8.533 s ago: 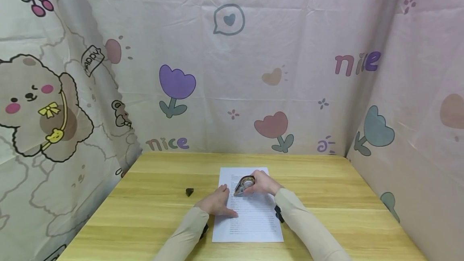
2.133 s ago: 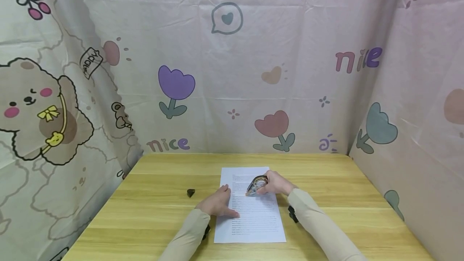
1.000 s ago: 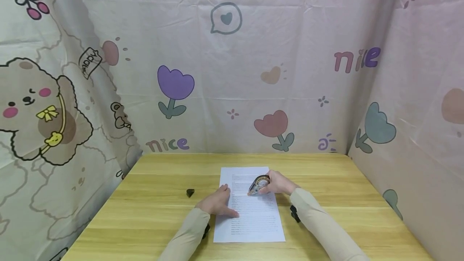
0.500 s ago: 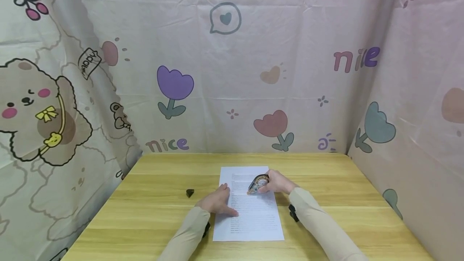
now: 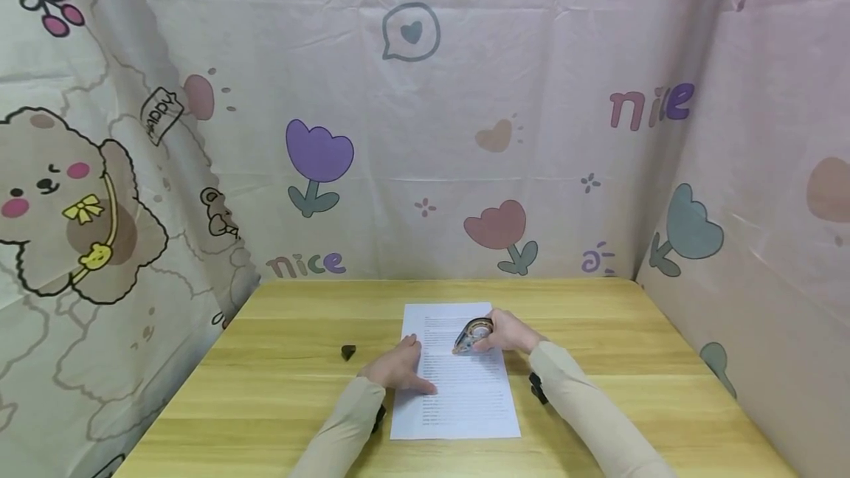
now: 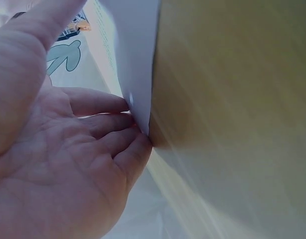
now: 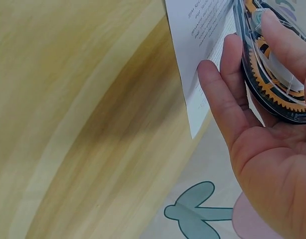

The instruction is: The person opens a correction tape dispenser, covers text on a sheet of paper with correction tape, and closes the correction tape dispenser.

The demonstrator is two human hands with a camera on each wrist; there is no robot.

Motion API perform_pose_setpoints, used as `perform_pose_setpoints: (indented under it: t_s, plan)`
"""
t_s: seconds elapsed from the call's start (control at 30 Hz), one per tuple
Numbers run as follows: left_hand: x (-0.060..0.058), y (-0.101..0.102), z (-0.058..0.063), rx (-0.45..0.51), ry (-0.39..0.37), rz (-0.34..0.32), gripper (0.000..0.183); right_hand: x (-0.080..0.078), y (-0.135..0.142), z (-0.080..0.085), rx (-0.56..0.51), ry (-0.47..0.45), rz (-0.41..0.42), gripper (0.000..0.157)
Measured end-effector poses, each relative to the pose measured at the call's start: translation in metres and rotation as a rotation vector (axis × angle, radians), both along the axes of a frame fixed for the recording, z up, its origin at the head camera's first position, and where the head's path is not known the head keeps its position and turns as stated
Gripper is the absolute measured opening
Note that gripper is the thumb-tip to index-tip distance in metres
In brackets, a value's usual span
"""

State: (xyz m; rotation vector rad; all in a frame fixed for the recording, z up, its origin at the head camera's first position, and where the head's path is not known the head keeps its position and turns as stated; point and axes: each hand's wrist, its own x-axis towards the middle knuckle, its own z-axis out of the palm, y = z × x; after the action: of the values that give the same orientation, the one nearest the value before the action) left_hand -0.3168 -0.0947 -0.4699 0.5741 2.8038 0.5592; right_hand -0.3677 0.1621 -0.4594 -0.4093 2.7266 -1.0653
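A sheet of printed paper (image 5: 458, 411) lies on the wooden table. My left hand (image 5: 395, 369) rests on its left edge with thumb spread; in the left wrist view the fingertips (image 6: 140, 137) press at the paper's edge. A correction tape (image 5: 474, 333) with a clear body and orange gears is pinched between thumb and fingers of my right hand (image 5: 508, 332). Its tip points down and left, right at the lines of print in the upper half. In the right wrist view the correction tape (image 7: 275, 94) stands on edge, with other fingers reaching toward the paper.
A small dark cap-like piece (image 5: 348, 352) lies on the table (image 5: 279, 389) left of the paper. Printed cloth (image 5: 425, 131) hangs behind the table and at both sides.
Since the oldest frame my right hand and the correction tape have moved right across the sheet. Over the last second both hands stay almost still; the view shifts slightly.
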Motion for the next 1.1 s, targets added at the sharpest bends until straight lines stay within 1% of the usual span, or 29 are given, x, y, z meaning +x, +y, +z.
perform_pose_setpoints:
  t_s: [0.2,0.3,0.5,0.8,1.1]
  plan:
    - [-0.0014,0.0005,-0.0015,0.012,0.008,-0.003,0.103,-0.0008,-0.0006,-0.0017,-0.012,-0.001,-0.007,0.026]
    - [-0.0027,0.0015,-0.0015,0.008,0.006,-0.005,0.103,-0.0019,-0.0001,-0.0021,-0.020,-0.018,-0.017,0.026]
    - [-0.0053,0.0005,-0.0003,-0.002,-0.001,0.010,0.103,-0.0046,-0.0020,0.0008,-0.029,-0.036,-0.021,0.024]
    - [-0.0042,-0.0007,0.0000,0.011,-0.015,0.010,0.104,-0.0073,-0.0010,-0.0009,0.015,0.003,-0.011,0.024]
    - [-0.0051,-0.0012,-0.0018,0.008,-0.014,0.016,0.104,-0.0085,0.0010,-0.0011,0.000,0.000,0.001,0.024]
